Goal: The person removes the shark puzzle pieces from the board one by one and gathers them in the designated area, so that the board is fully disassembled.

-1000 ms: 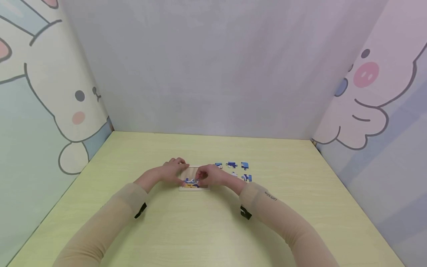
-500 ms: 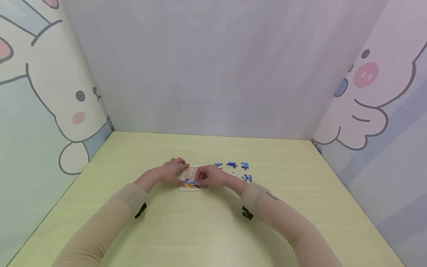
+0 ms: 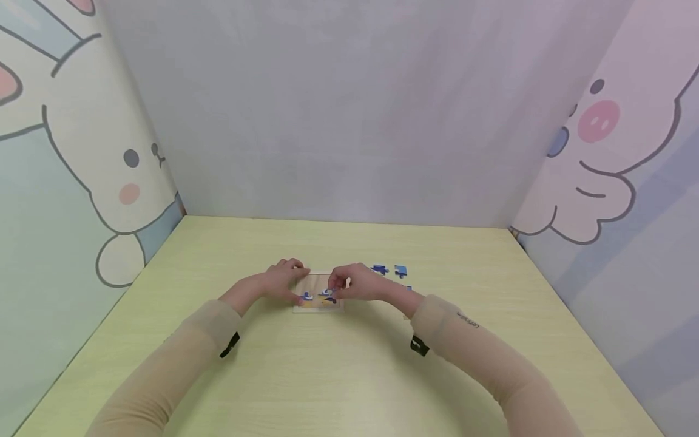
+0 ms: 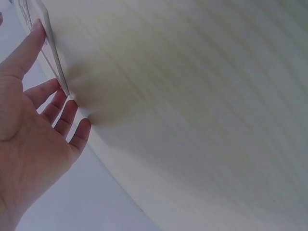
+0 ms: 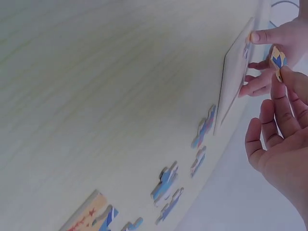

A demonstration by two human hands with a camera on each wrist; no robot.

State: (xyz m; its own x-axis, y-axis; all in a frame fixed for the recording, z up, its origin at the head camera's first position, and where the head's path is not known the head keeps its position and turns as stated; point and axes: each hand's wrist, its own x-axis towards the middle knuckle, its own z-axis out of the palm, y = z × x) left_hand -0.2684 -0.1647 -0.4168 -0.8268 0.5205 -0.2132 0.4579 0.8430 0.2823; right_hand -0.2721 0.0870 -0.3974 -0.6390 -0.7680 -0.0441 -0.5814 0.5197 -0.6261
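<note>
A wooden puzzle tray (image 3: 312, 282) with a pale rim lies on the table. My left hand (image 3: 280, 281) spans its left side, thumb (image 4: 30, 48) over the tray and fingers at its far left corner, holding it. One blue and yellow puzzle piece (image 3: 307, 297) sits in the near left of the tray beside that thumb. My right hand (image 3: 357, 282) pinches a jigsaw piece (image 5: 277, 58) between thumb and index finger over the tray; in the right wrist view it is tipped on edge, its other fingers loosely curled.
To the right of the tray lie several loose puzzle pieces, among them a dark blue one (image 3: 379, 269) and a light blue one (image 3: 401, 271). A piece with an orange part (image 5: 89, 211) lies nearest the right wrist camera. My right forearm covers part of the group.
My right hand has moved slightly right and away from me, carrying the pinched piece apart from the piece at the tray's left. My left hand has stayed in place.
</note>
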